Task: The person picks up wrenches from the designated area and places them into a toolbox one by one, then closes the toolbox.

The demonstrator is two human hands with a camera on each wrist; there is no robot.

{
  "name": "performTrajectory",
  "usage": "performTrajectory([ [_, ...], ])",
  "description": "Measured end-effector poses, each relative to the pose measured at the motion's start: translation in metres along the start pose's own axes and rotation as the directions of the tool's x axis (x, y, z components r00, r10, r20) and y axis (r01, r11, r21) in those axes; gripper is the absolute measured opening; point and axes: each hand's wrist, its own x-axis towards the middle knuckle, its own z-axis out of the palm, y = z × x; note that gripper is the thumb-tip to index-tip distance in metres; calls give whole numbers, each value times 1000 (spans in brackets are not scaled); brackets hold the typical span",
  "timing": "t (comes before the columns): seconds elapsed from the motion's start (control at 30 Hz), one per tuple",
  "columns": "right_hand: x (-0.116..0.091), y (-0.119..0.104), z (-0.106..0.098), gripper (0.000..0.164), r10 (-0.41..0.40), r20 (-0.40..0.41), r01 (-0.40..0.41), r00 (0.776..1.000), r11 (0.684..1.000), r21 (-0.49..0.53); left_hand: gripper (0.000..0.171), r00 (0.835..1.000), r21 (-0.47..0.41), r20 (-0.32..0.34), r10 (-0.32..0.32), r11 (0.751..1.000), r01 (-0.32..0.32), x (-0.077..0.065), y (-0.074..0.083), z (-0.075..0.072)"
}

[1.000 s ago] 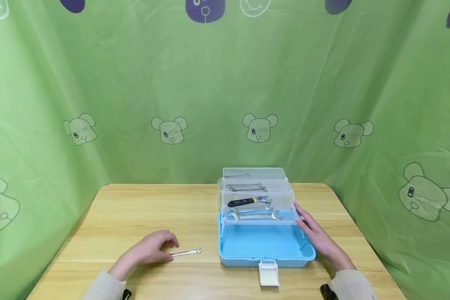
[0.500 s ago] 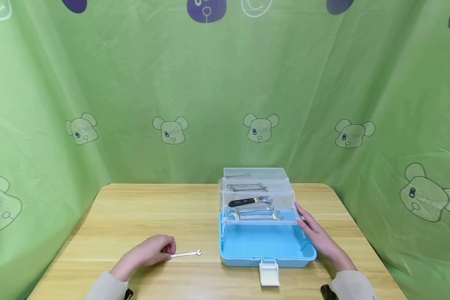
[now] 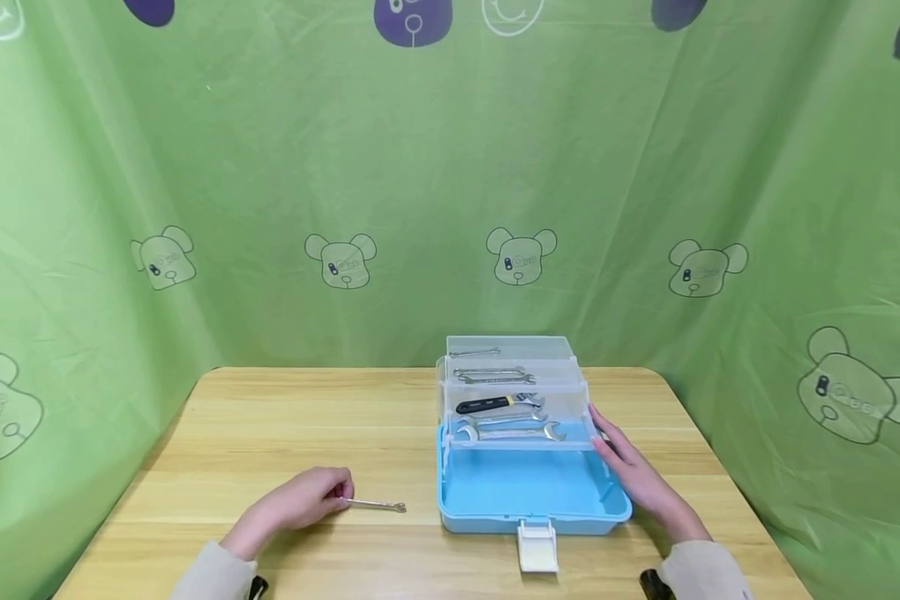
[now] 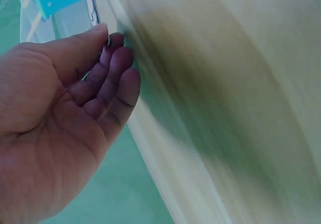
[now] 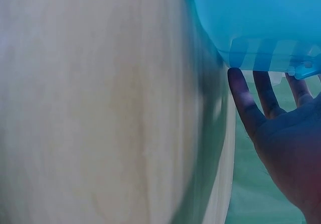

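Note:
My left hand pinches one end of a small silver wrench between thumb and fingers, low over the table. The left wrist view shows the wrench reaching from the fingertips toward the blue box. To the right stands a light-blue toolbox, its clear stepped trays raised. Several silver wrenches and a black-handled adjustable wrench lie in the trays. My right hand rests against the toolbox's right side, its thumb by the lowest tray's corner. In the right wrist view its fingers extend against the blue wall.
A white latch hangs down at the toolbox's front. The wooden table runs back to a green curtain that surrounds it on three sides.
My left fingers have closed down on the wrench, and it has turned slightly, its free end now angled a little toward me. The right hand and toolbox stay put.

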Motion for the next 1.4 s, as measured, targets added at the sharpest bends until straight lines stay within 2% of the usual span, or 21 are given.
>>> performTrajectory([
  [0.17,0,0,0,65,3,-1,-3,1000,1000,-3,5,999,-49,-43,-1,999,-1,1,1,-4],
  [0.4,1,0,1,64,-15,-4,15,1000,1000,-7,6,995,-203,-93,-31,979,12,1,-1,-3],
  [0.53,1,0,1,65,-17,-7,17,1000,1000,-8,8,992,-295,-114,-61,955,25,1,-1,-6],
  [0.77,1,0,0,65,-1,-8,1,1000,1000,12,15,987,-443,-132,-90,896,22,4,1,-12],
  [1.07,0,0,1,65,28,1,-28,1000,1000,3,17,982,-509,-155,-106,861,13,1,1,-13],
  [1.27,0,1,1,65,10,-2,-10,1000,1000,-5,20,975,-585,-166,-145,811,21,1,-1,-17],
  [1.4,1,1,0,66,7,-1,-7,1000,1000,-12,22,971,-622,-184,-151,783,4,1,-2,-19],
])
